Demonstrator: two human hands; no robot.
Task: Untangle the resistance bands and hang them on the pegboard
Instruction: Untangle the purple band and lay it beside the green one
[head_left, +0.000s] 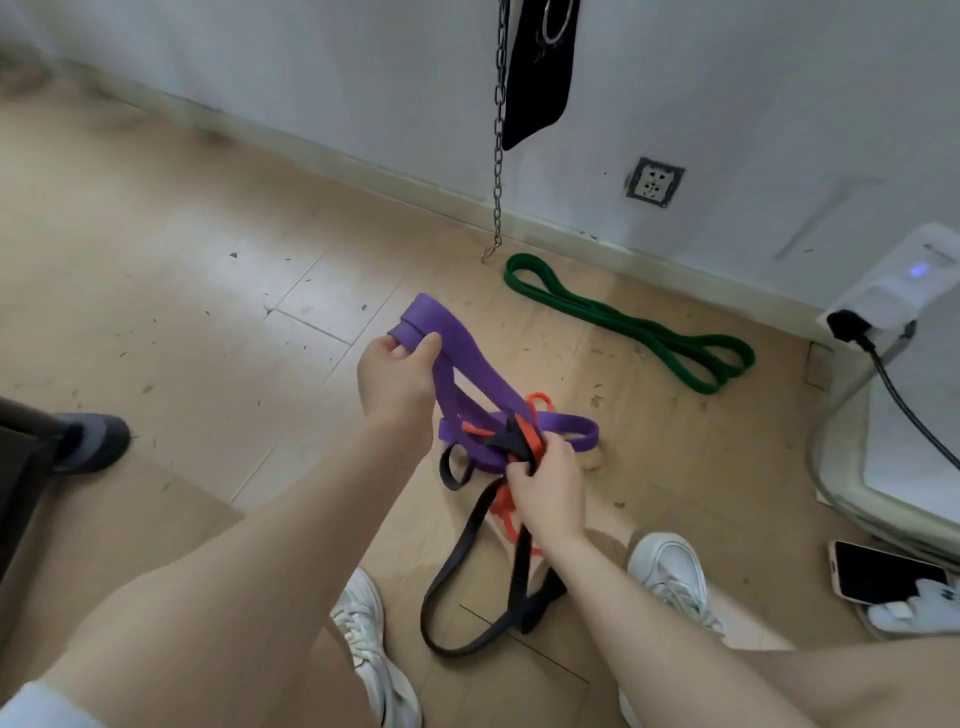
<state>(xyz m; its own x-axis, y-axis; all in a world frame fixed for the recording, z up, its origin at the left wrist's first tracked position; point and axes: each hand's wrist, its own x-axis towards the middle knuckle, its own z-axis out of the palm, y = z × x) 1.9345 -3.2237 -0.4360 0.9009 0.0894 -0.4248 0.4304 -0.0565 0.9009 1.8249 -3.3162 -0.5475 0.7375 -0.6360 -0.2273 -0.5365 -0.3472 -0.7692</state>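
A wide purple band (467, 364) is knotted together with a black band (457, 587) and a thin orange band (506, 512). My left hand (397, 379) grips the folded upper end of the purple band and holds it up. My right hand (548, 486) grips the knot where the purple, black and orange bands cross. The black band's long loop hangs down to the floor between my shoes. A green band (623, 322) lies by itself on the floor near the wall. No pegboard is in view.
A metal chain (500, 130) with a hook hangs down the wall beside a black strap (537, 73). A wall socket (654, 183) sits low on the wall. At the right are a white device with a cable (904, 291) and a phone (883, 571). Another person's dark shoe (93, 441) is at the left.
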